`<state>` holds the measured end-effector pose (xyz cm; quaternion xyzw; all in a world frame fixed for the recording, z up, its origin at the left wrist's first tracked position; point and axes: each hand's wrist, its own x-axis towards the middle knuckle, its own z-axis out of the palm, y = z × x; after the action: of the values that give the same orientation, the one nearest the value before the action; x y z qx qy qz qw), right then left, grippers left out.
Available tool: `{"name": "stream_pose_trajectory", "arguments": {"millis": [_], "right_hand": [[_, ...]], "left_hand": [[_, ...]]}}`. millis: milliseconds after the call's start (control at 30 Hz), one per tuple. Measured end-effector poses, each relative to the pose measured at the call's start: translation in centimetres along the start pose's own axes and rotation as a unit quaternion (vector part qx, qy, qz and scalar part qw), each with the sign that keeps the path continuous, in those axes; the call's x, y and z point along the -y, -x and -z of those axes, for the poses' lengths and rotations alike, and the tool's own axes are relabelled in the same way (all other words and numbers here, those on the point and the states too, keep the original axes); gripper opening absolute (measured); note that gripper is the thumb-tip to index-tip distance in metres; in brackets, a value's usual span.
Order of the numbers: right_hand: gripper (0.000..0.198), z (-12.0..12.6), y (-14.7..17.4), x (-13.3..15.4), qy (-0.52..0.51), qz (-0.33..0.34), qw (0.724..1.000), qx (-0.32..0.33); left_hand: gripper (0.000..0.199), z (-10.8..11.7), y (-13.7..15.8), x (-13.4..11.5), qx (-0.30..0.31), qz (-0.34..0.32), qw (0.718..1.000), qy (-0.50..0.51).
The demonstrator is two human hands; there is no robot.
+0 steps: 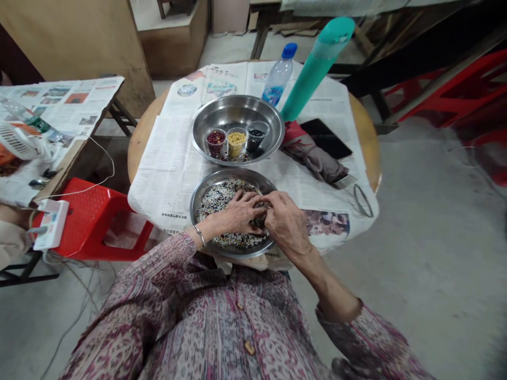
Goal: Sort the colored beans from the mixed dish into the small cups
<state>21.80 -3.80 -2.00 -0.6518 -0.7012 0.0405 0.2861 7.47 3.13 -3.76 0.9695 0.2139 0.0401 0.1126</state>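
Note:
A shallow metal bowl close to my body holds a mix of small white and black grains with some red and yellow ones. My left hand, a bangle at its wrist, lies over the grains with its fingers apart. At the bowl's right side my right hand has curled fingers pressed together near the left fingertips; what they pinch is hidden. Behind stands a larger metal bowl with a cup of red pieces, a cup of yellow pieces and a cup of black pieces.
Newspaper covers the round table. A water bottle, a tall green bottle, a folded umbrella and a dark tablet-like object stand or lie behind and right. At left are a red stool and a power strip.

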Motion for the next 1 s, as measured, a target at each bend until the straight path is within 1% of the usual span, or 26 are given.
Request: {"name": "stream_pose_trajectory", "arguments": {"millis": [67,100,167,267,333,400,467,500,567,600,633,667,733,767,867,1000], "right_hand": [[0.032,-0.2,0.3,0.1,0.0,0.0,1.0,-0.008],[0.033,-0.3,0.4,0.1,0.001,0.0,1.0,-0.011],[0.035,-0.4,0.6,-0.1,0.003,-0.002,1.0,-0.017],[0.036,-0.4,0.8,-0.3,0.004,-0.004,1.0,-0.005],[0.031,-0.3,1.0,-0.2,-0.004,0.01,0.999,0.039],[0.027,-0.3,1.3,0.3,-0.025,0.045,0.994,0.101],[0.027,-0.5,1.4,0.9,-0.04,0.089,0.982,0.16],[0.028,-0.7,1.4,1.3,-0.038,0.105,0.977,0.183],[0.026,-1.1,1.2,1.7,-0.019,0.122,0.969,0.215],[0.024,-1.3,1.0,1.7,-0.004,0.12,0.967,0.223],[0.023,-1.5,0.8,1.6,0.012,0.11,0.968,0.225],[0.025,-1.7,0.5,1.4,0.028,0.096,0.97,0.222],[0.029,-1.9,0.1,0.7,0.053,0.061,0.975,0.205],[0.031,-2.0,-0.1,0.3,0.061,0.045,0.978,0.192],[0.035,-2.1,0.0,-0.6,0.07,0.028,0.987,0.14],[0.041,-1.9,0.8,-0.9,0.059,0.02,0.995,0.076]], "left_hand": [[0.028,-0.1,-0.6,0.3,0.011,-0.012,1.0,-0.011],[0.025,0.0,-0.9,0.5,0.017,-0.011,1.0,-0.015],[0.027,0.6,-1.0,1.1,0.021,0.01,0.999,-0.027],[0.031,2.0,-0.3,2.1,0.002,0.091,0.994,-0.061],[0.031,3.0,0.8,2.4,-0.003,0.152,0.985,-0.085],[0.026,4.0,2.4,2.3,0.014,0.201,0.975,-0.097],[0.026,4.9,4.4,1.8,0.039,0.232,0.968,-0.094],[0.03,5.3,5.4,1.5,0.054,0.238,0.966,-0.088],[0.046,5.6,7.3,0.7,0.089,0.226,0.968,-0.068],[0.052,5.6,8.0,0.3,0.108,0.22,0.968,-0.051],[0.052,5.4,8.6,0.0,0.123,0.203,0.971,-0.032],[0.046,5.0,9.0,-0.3,0.132,0.185,0.974,-0.014],[0.026,4.0,8.9,-0.7,0.131,0.146,0.98,0.019],[0.019,3.4,8.5,-0.9,0.123,0.128,0.984,0.031],[0.025,2.0,6.4,-1.2,0.091,0.075,0.992,0.05],[0.029,1.0,2.8,-0.8,0.0,0.014,1.0,-0.016]]}}
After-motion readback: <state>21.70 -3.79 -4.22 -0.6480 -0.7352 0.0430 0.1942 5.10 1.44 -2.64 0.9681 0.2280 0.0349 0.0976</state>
